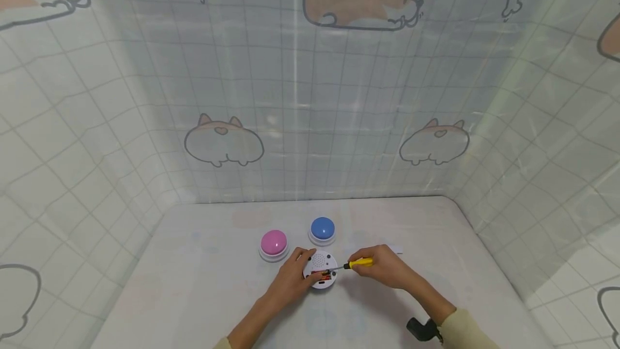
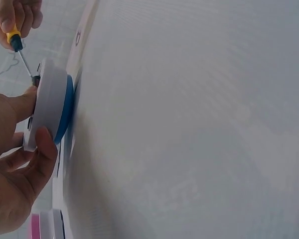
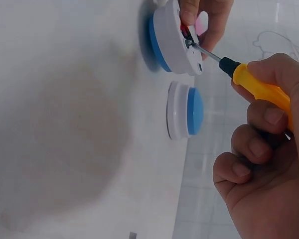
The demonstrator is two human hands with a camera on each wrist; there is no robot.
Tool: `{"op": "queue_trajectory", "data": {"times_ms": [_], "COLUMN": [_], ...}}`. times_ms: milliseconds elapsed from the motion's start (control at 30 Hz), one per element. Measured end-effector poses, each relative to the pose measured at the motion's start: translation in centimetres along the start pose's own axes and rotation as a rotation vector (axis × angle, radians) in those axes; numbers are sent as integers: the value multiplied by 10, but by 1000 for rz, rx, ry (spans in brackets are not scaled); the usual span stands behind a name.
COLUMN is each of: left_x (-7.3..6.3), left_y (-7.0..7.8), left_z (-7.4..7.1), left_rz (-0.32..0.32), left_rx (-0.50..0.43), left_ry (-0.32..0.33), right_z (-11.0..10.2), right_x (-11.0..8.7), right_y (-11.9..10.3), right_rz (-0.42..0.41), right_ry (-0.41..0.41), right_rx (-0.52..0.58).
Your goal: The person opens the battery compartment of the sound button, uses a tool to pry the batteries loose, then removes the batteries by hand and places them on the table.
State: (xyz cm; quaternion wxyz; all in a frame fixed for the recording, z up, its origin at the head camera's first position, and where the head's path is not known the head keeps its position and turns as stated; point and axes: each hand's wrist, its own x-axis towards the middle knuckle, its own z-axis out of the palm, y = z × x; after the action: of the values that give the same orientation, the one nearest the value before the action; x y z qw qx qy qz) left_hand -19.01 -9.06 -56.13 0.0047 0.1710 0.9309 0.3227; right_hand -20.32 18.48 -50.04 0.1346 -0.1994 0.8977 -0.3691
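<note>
A white round push button point(image 1: 319, 260) lies upside down, its blue dome point(image 2: 66, 110) against the table in the left wrist view. Its battery compartment is uncovered, showing red-and-black batteries point(image 1: 325, 278). My left hand point(image 1: 289, 279) grips the white housing by its rim, thumb at the compartment. In my right hand point(image 1: 386, 267) is a screwdriver point(image 3: 259, 87) with a yellow handle and black collar, pinched between thumb and index finger while the other fingers curl in. The screwdriver's metal tip reaches into the compartment's end, beside the batteries.
Behind the upturned button stand a pink push button point(image 1: 274, 243) and a blue one point(image 1: 322, 229), domes up. A flat white piece point(image 1: 395, 249) lies beyond my right hand. Patterned curtain-like sheets point(image 1: 300, 96) enclose the table's point(image 1: 194, 284) back and sides.
</note>
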Motion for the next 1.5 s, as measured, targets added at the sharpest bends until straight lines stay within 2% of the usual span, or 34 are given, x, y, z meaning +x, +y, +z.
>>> {"op": "queue_trajectory", "data": {"times_ms": [267, 1300, 1500], "left_x": [1, 3, 3], "left_y": [1, 1, 1], "left_z": [0, -2, -2], "left_rz": [-32, -27, -23], "left_rx": [5, 3, -1], "left_ry": [-8, -17, -11], "right_z": [-1, -3, -4], "right_x": [0, -3, -6], "right_y": [0, -1, -4], "right_rz": [6, 17, 7], "right_ry": [-2, 5, -22], "right_rx": [18, 14, 29]}}
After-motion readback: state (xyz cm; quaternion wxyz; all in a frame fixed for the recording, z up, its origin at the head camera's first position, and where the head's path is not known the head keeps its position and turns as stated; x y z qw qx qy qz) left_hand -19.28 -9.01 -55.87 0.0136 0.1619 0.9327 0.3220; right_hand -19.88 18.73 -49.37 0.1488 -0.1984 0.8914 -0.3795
